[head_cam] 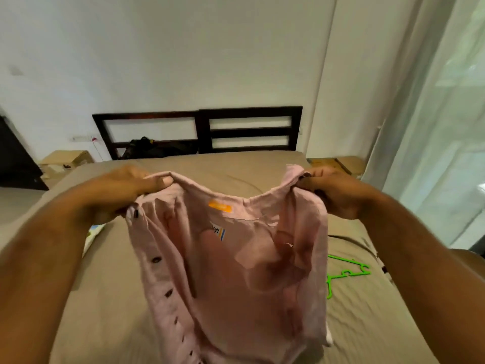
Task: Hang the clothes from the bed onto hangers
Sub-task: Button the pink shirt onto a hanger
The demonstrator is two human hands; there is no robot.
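A pale pink button-up shirt [231,271] hangs open in the air above the bed [231,166], its inside facing me with an orange label at the neck. My left hand [123,193] grips the shirt's left shoulder near the collar. My right hand [333,190] grips the right shoulder. Dark buttons run down the left front edge. A bright green plastic hanger [346,271] lies flat on the olive-brown sheet to the right of the shirt, partly hidden behind the fabric.
A dark wooden headboard [199,130] stands against the white wall, with a dark bag [147,148] at its foot. Cardboard boxes [65,160] sit at the bed's far corners. A sheer curtain [433,140] hangs at the right. A light patterned cloth [93,235] peeks out below my left wrist.
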